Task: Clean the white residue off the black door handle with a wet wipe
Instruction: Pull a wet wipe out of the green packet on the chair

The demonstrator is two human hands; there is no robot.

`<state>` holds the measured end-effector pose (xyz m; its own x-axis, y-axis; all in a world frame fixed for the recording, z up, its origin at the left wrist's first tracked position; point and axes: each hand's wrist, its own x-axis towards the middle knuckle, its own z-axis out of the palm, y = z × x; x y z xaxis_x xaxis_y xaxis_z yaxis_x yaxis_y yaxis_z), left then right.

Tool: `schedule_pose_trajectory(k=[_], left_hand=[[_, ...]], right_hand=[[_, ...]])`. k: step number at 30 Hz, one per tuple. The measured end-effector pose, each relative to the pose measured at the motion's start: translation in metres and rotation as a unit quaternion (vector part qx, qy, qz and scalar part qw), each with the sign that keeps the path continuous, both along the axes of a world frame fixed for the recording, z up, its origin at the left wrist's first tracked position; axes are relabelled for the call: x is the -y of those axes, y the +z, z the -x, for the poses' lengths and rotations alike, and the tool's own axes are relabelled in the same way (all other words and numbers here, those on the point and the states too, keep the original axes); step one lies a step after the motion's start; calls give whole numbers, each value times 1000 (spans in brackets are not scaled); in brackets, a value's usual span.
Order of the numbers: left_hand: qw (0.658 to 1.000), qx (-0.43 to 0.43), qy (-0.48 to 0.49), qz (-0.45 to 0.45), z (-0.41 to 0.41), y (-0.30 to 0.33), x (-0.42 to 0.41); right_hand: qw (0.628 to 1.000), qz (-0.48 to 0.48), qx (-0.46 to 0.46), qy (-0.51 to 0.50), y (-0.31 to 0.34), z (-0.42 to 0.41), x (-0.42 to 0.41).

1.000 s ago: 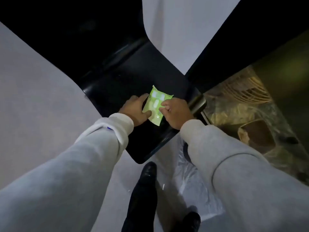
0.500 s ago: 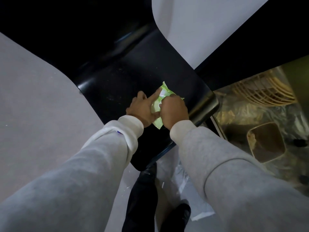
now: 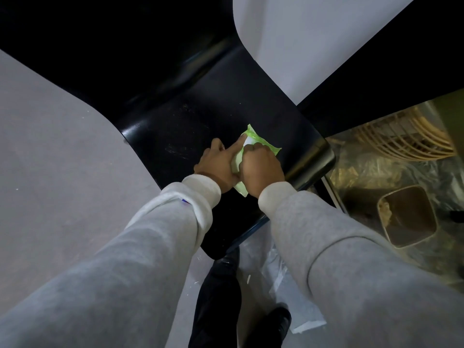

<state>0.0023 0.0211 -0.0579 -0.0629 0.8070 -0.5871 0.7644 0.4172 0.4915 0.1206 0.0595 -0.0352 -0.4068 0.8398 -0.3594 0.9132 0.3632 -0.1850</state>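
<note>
1. While both hands work at the green wipe pack [image 3: 261, 144], it lies on a black chair seat [image 3: 190, 126], its long axis running from near the person up and away to the right.
2. The left hand [image 3: 216, 164] holds the pack from its left side, index finger stretched along the top toward the white flap, the other fingers curled against the pack.
3. The right hand [image 3: 261, 169] sits on top of the pack, fingers [image 3: 251, 148] bent and pinching at the white flap or opening; whether a wipe is already caught I cannot tell.
4. The opening lies directly under the right fingertips, so the right hand is nearer for the pull; I judge the next move is to draw a wipe up and out while the left hand pins the pack.
5. The black door handle is not in view, so no cleaning has begun.
6. No brand or writing on the pack can be read.
7. Faint white scuffs [image 3: 175, 149] mark the seat left of the hands.
</note>
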Motion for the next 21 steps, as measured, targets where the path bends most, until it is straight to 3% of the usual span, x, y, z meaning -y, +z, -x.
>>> schedule_pose_trajectory(k=[9,21], left_hand=[[1000,-5,27,6,-5,6,-1],[999,0,32,-12,-6,2,1]], right_hand=[[974,20,-209,-87,-7,-26,10],[988,-8,-132,-74,-15,-19,9]])
